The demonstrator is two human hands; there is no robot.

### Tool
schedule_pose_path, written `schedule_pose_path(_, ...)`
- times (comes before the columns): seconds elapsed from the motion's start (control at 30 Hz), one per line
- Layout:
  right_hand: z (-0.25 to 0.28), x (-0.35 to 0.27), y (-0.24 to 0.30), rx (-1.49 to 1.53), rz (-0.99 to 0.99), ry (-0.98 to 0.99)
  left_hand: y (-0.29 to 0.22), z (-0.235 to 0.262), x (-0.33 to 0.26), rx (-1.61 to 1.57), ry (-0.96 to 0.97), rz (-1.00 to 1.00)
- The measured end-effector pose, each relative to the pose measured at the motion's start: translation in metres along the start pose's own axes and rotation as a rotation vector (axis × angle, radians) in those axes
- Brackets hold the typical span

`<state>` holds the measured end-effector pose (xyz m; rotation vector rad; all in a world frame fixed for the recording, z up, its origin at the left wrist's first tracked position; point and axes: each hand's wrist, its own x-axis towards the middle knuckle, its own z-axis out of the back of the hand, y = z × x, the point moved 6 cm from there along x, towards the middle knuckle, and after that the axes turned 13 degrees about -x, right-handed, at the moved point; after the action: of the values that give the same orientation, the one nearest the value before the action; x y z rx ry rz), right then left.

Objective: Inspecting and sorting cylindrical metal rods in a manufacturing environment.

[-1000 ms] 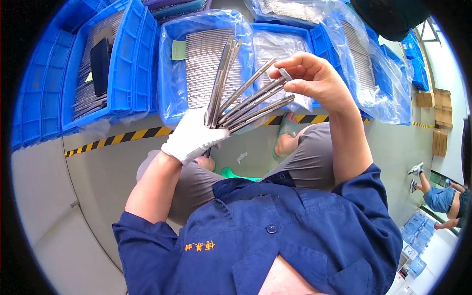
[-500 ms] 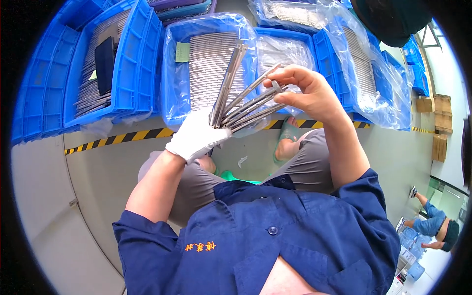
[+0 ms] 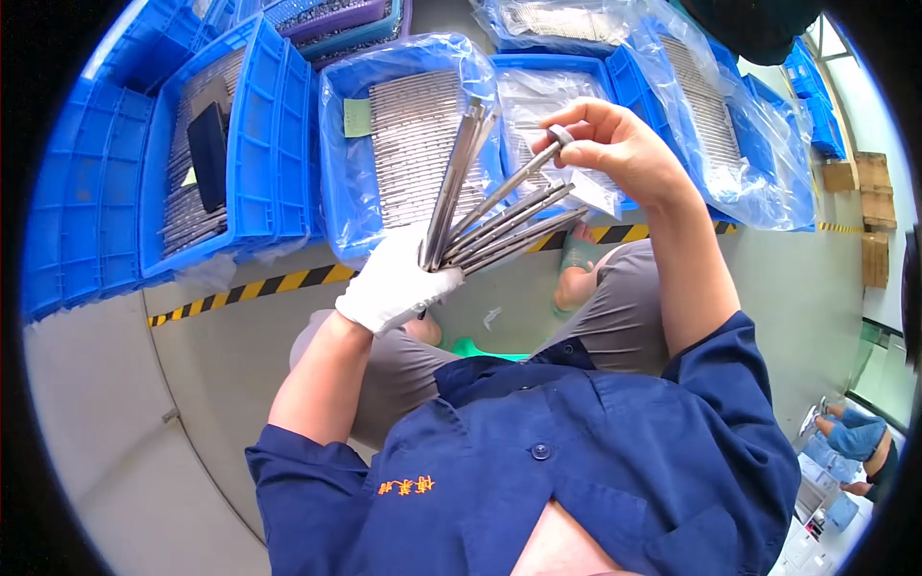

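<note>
A fanned bundle of slim metal rods (image 3: pixel 451 182) sticks up from my left hand (image 3: pixel 396 280), which wears a white glove and is closed around their lower ends. My bare right hand (image 3: pixel 622 152) pinches a small round grey ring-like piece (image 3: pixel 560 135) between thumb and fingers. That piece sits at the upper end of one rod (image 3: pixel 511 184), which leans out from the bundle toward my right hand. Whether the rod passes through the piece is hard to see. Both hands are in front of a plastic-lined blue crate (image 3: pixel 338 197) holding rows of similar rods.
On the left, another blue crate (image 3: pixel 257 154) holds rods with a flat black object (image 3: pixel 206 158) on top. More plastic-lined crates stand at the back and right. Yellow-black tape (image 3: pixel 274 286) crosses the floor. Another person (image 3: pixel 855 437) is at the far right.
My right hand has moved up and slightly right with the grey piece, now at the end of a single rod angled apart from the others. My left hand still holds the bundle.
</note>
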<state>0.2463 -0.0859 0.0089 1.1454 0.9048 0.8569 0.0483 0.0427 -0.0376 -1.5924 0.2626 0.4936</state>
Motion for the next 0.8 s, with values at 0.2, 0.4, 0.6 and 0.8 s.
schedule_pose_path(0.2, -0.01, 0.005, -0.012, -0.028, -0.081, 0.1, -0.009, -0.009, -0.001, 0.111, 0.018, -0.145)
schedule_pose_path(0.4, -0.009, 0.008, -0.03, 0.078, -0.156, 0.02, -0.006, -0.003, 0.001, 0.033, -0.006, 0.031)
schedule_pose_path(0.6, -0.01, 0.002, -0.034, 0.053, -0.212, 0.034, -0.009, -0.008, -0.004, -0.102, 0.009, -0.112)
schedule_pose_path(0.8, -0.006, -0.002, -0.033, -0.011, -0.149, 0.044, -0.006, -0.012, -0.004, -0.227, -0.049, -0.091)
